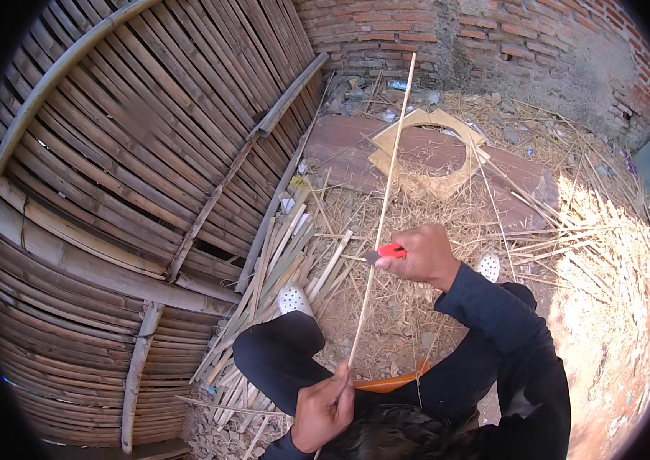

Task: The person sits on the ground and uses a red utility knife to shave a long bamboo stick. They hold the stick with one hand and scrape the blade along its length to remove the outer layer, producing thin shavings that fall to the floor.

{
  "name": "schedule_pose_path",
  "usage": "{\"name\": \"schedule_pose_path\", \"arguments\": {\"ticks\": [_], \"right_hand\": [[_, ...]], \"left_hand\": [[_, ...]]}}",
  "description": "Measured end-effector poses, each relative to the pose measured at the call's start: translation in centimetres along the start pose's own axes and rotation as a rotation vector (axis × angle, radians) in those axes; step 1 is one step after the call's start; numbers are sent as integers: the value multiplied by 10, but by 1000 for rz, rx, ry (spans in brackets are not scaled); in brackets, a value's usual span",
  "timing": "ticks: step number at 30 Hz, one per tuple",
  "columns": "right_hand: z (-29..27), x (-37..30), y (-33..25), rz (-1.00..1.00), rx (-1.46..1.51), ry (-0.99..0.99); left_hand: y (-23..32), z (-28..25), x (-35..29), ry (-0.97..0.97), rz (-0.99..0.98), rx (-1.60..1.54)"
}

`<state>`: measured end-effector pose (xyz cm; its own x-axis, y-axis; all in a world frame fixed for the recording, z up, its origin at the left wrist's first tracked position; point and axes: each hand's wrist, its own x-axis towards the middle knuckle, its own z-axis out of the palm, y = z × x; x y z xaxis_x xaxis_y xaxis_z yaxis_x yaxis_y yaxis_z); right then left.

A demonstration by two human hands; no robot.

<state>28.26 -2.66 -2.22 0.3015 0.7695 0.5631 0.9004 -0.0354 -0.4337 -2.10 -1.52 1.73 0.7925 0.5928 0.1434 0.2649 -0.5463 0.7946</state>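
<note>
A long, thin bamboo strip runs from my lap up and away toward the brick wall. Its near end is pinched in my left hand, fingers closed, close to my body. My right hand is closed around the red handle of a utility knife, out ahead of my knees. The knife's dark blade lies against the strip about halfway along its length. Part of the handle is hidden inside my right fist.
A slatted bamboo wall rises on the left. Cut bamboo strips lie beside my left foot. Shavings cover the ground. Ahead, a board with a round hole rests on a reddish-brown slab before a brick wall.
</note>
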Motion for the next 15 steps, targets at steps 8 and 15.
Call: {"name": "schedule_pose_path", "arguments": {"ticks": [8,15], "right_hand": [[7,-11,-22,-152,-5,-45],[12,-2,-12,-97,27,4]], "left_hand": [[1,-3,20,29,52,178],[4,-2,29,58,57,202]]}}
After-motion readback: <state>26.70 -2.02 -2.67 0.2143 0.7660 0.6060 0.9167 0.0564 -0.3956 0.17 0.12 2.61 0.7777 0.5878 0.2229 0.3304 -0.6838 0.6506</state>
